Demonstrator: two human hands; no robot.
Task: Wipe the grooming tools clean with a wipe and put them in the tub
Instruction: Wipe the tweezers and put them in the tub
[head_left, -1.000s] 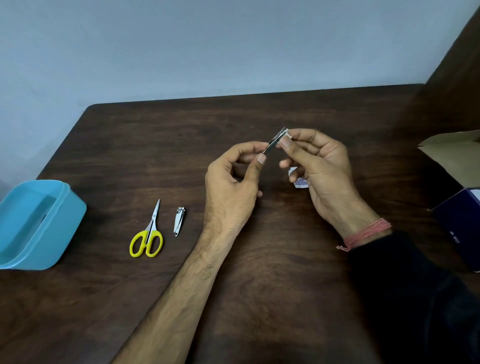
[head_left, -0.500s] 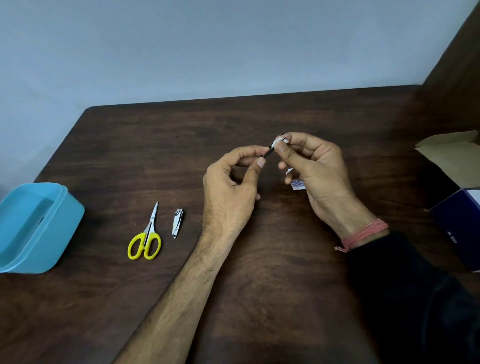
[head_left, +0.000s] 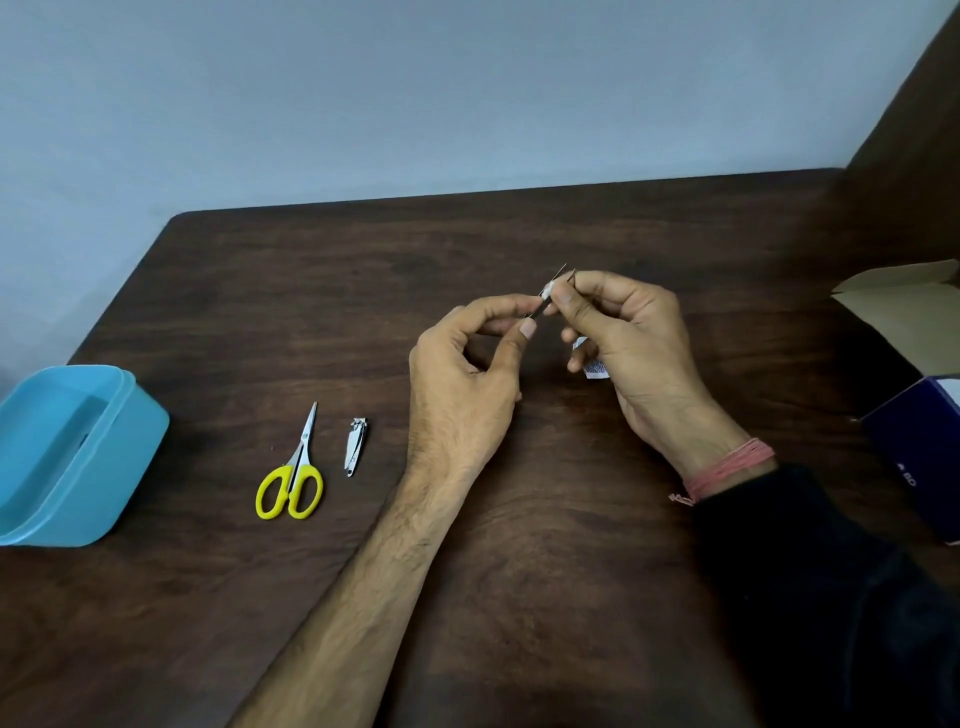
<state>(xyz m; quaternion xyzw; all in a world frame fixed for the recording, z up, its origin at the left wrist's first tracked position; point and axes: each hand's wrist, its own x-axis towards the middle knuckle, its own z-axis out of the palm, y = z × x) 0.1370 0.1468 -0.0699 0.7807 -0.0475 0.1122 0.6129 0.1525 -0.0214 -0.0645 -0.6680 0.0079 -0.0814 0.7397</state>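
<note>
The left hand (head_left: 462, 384) is pinching thin tweezers (head_left: 543, 306); the right hand (head_left: 623, 338) is pinching a wipe (head_left: 549, 289) round them. That narrow grip could slip, dropping them onto the desk (head_left: 519, 571).

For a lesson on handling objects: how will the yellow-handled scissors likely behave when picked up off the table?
The scissors look stiff, being metal-bladed. They lie flat on the table, so probably won't roll. Being small, they're likely light; the closed blades may swing open.

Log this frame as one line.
left hand: pinches thin metal tool | right hand: rubs small white wipe on it | yellow-handled scissors, nail clipper: on table, unwiped | blue plastic tub: no tools seen
</note>
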